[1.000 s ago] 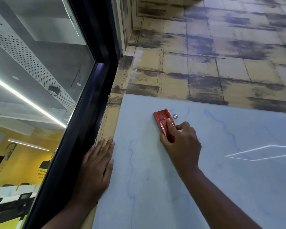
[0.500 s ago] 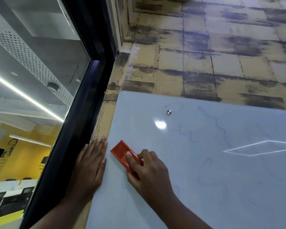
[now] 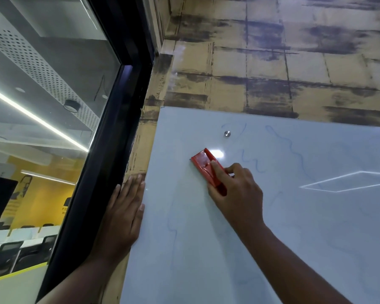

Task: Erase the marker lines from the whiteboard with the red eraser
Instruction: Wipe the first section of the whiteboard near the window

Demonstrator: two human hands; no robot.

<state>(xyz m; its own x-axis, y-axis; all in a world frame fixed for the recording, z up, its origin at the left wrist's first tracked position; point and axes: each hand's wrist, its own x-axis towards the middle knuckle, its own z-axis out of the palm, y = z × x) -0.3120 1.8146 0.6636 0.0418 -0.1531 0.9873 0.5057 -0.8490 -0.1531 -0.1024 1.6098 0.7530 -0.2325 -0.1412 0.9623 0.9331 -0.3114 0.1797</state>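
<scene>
A pale glass whiteboard [image 3: 294, 227] hangs on the wall and fills the lower right of the view. My right hand [image 3: 237, 189] grips the red eraser [image 3: 203, 163] and holds it flat against the board near its upper left corner. Faint blue marker lines [image 3: 294, 148] wander to the right of the eraser, and another thin blue line [image 3: 172, 227] runs down below it. My left hand [image 3: 123, 216] lies flat with straight fingers on the board's left edge and the wall beside it.
A small metal mounting stud [image 3: 227, 133] sits above the eraser. A tan tile-patterned wall [image 3: 272, 69] surrounds the board. A black window frame [image 3: 101, 154] runs diagonally at the left, with glass [image 3: 31, 106] showing an office beyond.
My right hand has swept the eraser from the upper area down to the left edge, then back up and to the right. My left hand has stayed on the board's edge.
</scene>
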